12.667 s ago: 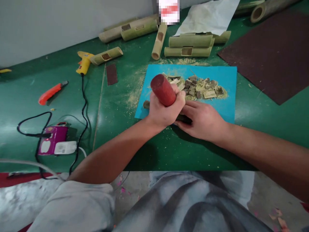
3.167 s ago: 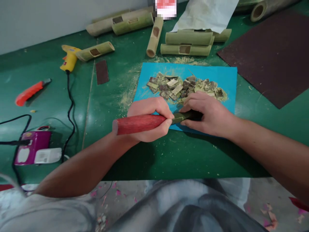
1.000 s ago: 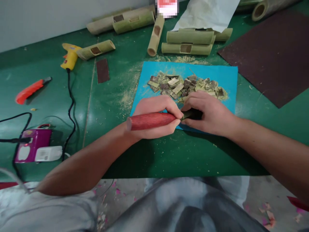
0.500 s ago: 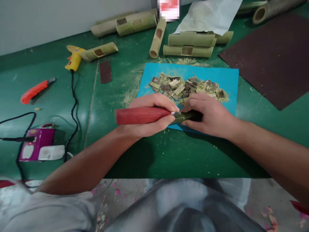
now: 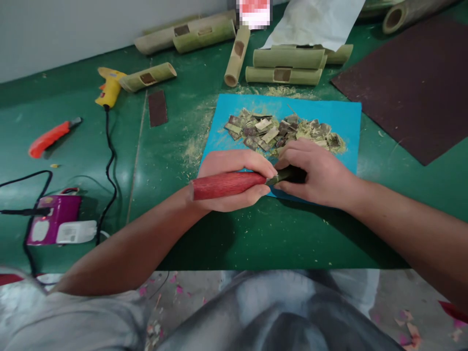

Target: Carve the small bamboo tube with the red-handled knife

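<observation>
My left hand (image 5: 237, 160) is closed around the red wooden handle (image 5: 228, 186) of a carving tool, which points right. Its blade end is hidden at the fingertips, against a dark green bamboo piece (image 5: 281, 177). Gripping that piece from the right is my right hand (image 5: 316, 168), thumb on the near side and fingers on the far side; much of the bamboo is covered by the hand. Both hands are over the near part of a blue sheet (image 5: 345, 114). Just beyond them lies a heap of small bamboo chips (image 5: 263, 129) and shavings.
Bamboo tubes with cut openings (image 5: 287, 75) lie at the back, some under a white sheet (image 5: 314, 24). A brown sheet (image 5: 409, 92) is at right. On the left are a yellow glue gun (image 5: 111, 87), an orange-handled cutter (image 5: 51, 139), a purple box (image 5: 68, 207) and cables.
My left hand and the red handle have shifted right and slightly toward me. The metal at the handle's front, visible before, is now covered by fingers. My right hand stays nearly still.
</observation>
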Demonstrator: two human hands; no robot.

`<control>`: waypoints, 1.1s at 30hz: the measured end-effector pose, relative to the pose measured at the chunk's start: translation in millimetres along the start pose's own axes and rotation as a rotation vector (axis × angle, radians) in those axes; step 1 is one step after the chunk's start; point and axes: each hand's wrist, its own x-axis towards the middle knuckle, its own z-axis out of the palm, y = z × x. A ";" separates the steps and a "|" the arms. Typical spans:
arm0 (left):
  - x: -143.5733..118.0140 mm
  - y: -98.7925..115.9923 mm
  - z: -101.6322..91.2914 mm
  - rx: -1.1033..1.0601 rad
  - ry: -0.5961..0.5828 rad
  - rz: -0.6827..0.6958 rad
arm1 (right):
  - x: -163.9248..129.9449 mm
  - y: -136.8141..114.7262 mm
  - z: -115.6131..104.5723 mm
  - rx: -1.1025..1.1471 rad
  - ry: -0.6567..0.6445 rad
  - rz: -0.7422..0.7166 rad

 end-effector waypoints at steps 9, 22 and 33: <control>1.6 5.7 5.8 0.081 0.036 -0.018 | -0.9 0.1 -0.9 0.001 -0.026 0.021; -3.9 -1.7 1.9 -0.010 0.230 0.094 | -0.7 0.7 0.6 -0.024 0.005 -0.008; -1.2 2.7 5.9 0.051 0.129 -0.012 | 0.8 -1.4 -1.9 -0.010 -0.030 0.024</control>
